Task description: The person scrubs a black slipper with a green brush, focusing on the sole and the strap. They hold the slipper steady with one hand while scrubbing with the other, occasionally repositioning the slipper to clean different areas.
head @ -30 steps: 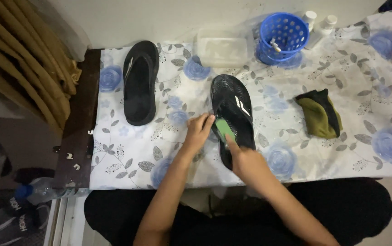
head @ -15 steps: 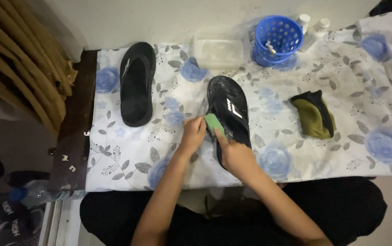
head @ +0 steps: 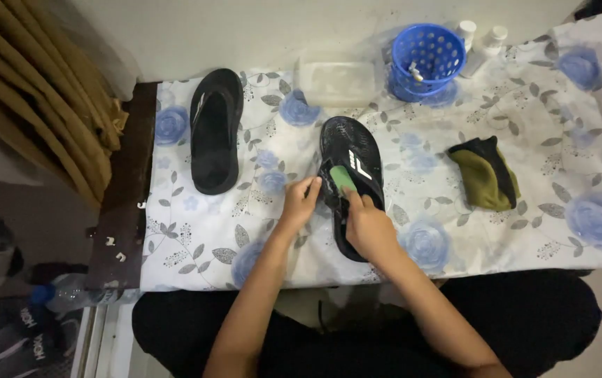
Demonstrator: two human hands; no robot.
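At far left a tan curtain hangs beside a dark wooden edge, and down on the floor lie dark shoes and a bottle with a blue cap, its contents too dim to tell. On the cloth (white, printed with blue roses and grey leaves) one black flip-flop lies sole-down, apart from the hands. Further right, against the wall, stands a clear plastic box with nothing I can make out inside, then a blue perforated basket holding a small white object, and just beside it two white bottles with white caps; any labels are too small to read. The left hand rests its fingertips on the left rim of the second flip-flop, which lies near the middle of the cloth with a white mark on its strap; the fingers are curled loosely and steady it rather than clamp it. The right hand is closed around a green sponge, pressing it onto the flip-flop's footbed. To the right lies a folded olive and black rag, well apart from both hands.
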